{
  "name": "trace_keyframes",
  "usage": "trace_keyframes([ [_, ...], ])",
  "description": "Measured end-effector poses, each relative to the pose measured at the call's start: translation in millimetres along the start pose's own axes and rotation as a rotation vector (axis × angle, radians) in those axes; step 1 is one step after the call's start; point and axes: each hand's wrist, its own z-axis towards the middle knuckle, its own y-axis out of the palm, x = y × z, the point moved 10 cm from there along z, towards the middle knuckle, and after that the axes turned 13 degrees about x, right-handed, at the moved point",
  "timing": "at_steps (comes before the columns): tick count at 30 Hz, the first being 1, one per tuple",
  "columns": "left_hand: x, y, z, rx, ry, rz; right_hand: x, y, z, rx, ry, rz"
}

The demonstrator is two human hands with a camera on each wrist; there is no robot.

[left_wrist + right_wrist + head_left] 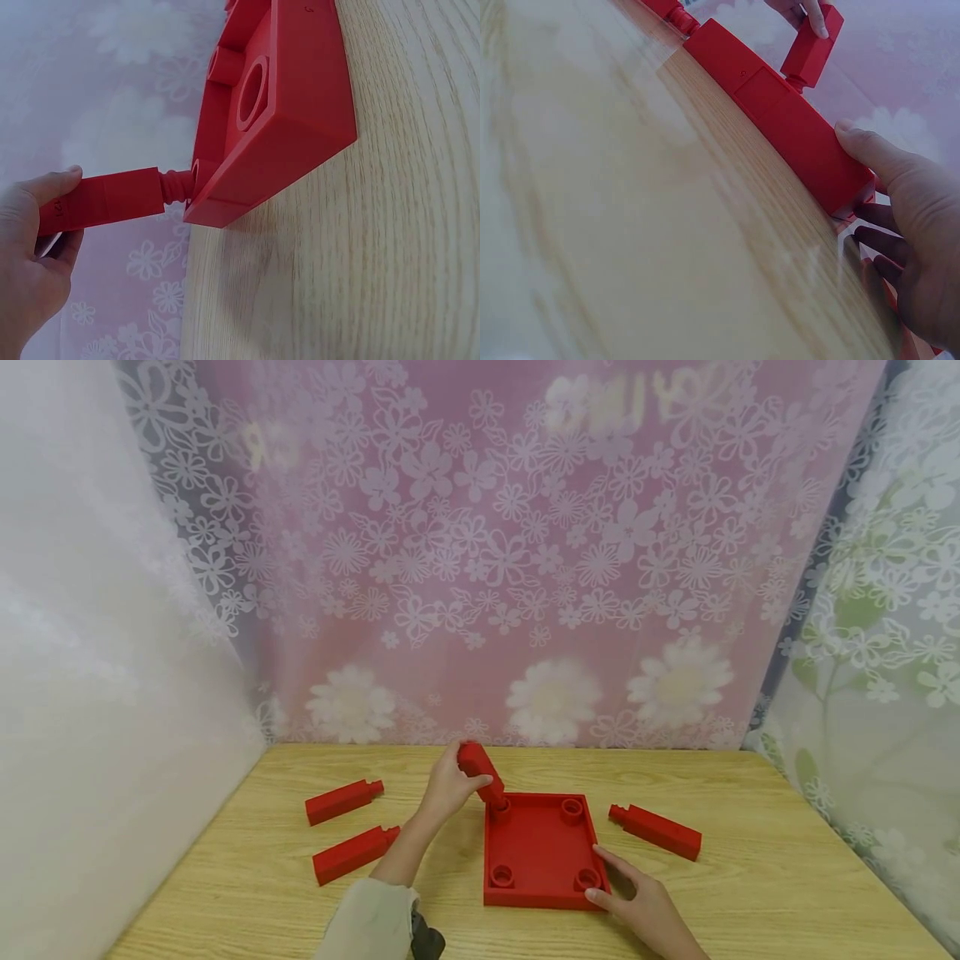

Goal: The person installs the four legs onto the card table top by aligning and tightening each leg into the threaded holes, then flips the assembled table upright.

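Lying tray (pixel 536 843): smooth, red, square
Left hand (pixel 448 787): is pinching threaded leg (pixel 480 768)
Right hand (pixel 639 903): is touching tray, loosely spread

The head view looks forward and down from farthest back, taking in the far edge of the surface (pixel 780 868). Both wrist views sit close and tilted: left facing the tray's (pixel 536 843) near-left corner, right its near side. All three share tray and held peg (pixel 480 768).
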Motion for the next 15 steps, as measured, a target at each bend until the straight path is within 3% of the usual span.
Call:
trace_keyframes([
  [8,-1.2,10.6,1.1,-0.043,-0.021,0.005,-1.3,0.0,0.0,0.006,-0.004,0.010],
  [15,3.7,17.6,1.7,-0.055,0.021,-0.017,-1.0,0.2,-0.2,0.004,-0.005,0.001],
])
